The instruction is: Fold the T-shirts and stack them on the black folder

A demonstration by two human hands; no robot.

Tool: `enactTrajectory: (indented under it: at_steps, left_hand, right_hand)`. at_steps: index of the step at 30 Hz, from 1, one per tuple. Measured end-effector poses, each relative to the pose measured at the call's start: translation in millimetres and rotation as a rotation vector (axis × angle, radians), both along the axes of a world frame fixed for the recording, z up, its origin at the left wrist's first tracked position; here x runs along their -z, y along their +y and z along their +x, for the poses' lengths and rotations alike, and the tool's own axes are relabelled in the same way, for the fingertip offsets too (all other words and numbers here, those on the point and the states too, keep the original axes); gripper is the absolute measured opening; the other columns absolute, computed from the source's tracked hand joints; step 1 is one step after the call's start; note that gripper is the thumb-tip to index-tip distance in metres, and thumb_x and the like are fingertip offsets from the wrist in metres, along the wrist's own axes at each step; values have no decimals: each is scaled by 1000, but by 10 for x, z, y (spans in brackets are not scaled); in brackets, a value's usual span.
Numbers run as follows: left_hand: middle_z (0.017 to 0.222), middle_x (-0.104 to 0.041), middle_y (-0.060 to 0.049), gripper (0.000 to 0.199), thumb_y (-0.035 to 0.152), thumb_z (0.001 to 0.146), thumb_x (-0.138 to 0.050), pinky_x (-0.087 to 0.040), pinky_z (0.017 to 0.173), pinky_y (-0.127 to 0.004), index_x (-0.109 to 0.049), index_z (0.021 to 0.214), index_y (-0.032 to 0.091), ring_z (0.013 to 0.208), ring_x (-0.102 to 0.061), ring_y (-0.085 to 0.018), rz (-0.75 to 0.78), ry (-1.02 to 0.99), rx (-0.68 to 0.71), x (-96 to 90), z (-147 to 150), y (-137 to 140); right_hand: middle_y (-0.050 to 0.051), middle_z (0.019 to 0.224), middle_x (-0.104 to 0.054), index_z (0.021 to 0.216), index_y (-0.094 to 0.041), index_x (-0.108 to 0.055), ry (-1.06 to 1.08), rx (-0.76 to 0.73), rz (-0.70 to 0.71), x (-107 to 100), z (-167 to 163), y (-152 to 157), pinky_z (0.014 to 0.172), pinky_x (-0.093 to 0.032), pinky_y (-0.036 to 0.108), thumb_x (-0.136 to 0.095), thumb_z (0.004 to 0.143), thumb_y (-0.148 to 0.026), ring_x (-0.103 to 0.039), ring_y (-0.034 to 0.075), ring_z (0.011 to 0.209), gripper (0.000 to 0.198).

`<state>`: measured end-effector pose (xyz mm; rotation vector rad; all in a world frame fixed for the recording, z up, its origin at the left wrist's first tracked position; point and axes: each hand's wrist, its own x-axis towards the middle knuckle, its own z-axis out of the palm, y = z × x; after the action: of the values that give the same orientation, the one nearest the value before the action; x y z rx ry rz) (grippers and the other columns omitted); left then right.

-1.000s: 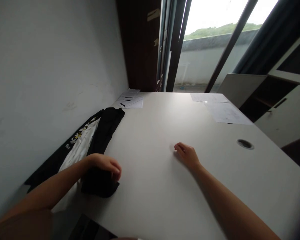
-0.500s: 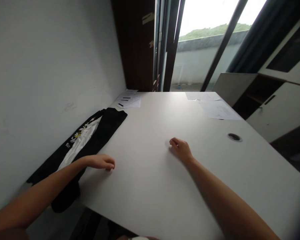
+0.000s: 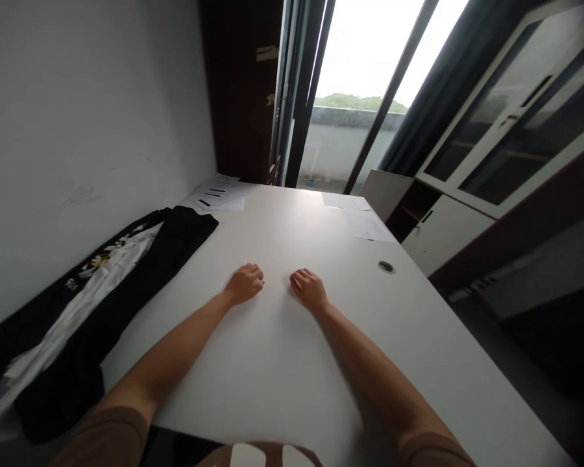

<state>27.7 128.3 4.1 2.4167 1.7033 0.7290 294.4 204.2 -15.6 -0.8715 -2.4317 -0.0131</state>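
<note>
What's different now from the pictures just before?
The left hand has moved right, away from the black and white clothing, to the table beside the right hand. The clothing's near black end, below that hand at first, has shifted left. The view has swung right. The papers by the wall stayed put.

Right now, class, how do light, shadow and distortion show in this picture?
Head view, top: daylight washes out the sky through the tall dark-framed window; head view, centre: glare whitens the far end of the flat white table, and a soft shadow runs beside the bare right forearm; head view, right: the white glass-fronted cabinet looks tilted and stretched.
</note>
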Motion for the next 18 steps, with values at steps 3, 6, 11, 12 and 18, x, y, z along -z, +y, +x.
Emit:
enactTrajectory:
  at_steps: [3, 6, 11, 12, 18]
  left_hand:
    - [117, -65, -9, 19, 26, 92, -62, -45, 104, -42, -67, 110, 22, 112, -57, -25, 39, -9, 27, 5, -146, -72]
    - [123, -64, -10, 23, 25, 93, -62, -45, 106, -43, -66, 115, 21, 116, -57, -26, 78, -23, 41, 22, -188, -78]
    - [141, -58, -10, 34, 29, 93, -63, -41, 115, -49, -63, 127, 25, 132, -52, -28, 137, -32, 85, 51, -89, -93]
    - [145, -56, -10, 38, 30, 93, -63, -39, 117, -50, -61, 130, 25, 136, -50, -29, 149, -26, 91, 50, -77, -106]
    - [157, -46, -11, 52, 34, 95, -61, -34, 122, -54, -51, 145, 25, 145, -42, -31, 147, -4, 80, 24, -143, -162]
  right_hand:
    - [8, 95, -70, 96, -22, -69, -31, -9, -3, -3, -17, -51, 86, -44, 32, -51, 101, -21, -59, 22, 92, 18]
    - [7, 96, -71, 98, -23, -69, -24, 0, -21, -5, -5, -140, 86, -48, 33, -51, 101, -22, -61, 22, 93, 18]
    - [9, 136, -65, 127, -28, -67, 27, -14, -16, -5, 31, -322, 103, -50, 45, -54, 102, -31, -60, 27, 123, 29]
    - [10, 147, -58, 137, -28, -62, 24, -21, 0, -15, 34, -348, 108, -48, 49, -55, 102, -35, -54, 29, 133, 37]
    - [11, 170, -21, 165, -28, -26, -27, -32, 52, -173, 102, -424, 124, -28, 58, -54, 102, -46, -21, 32, 157, 71]
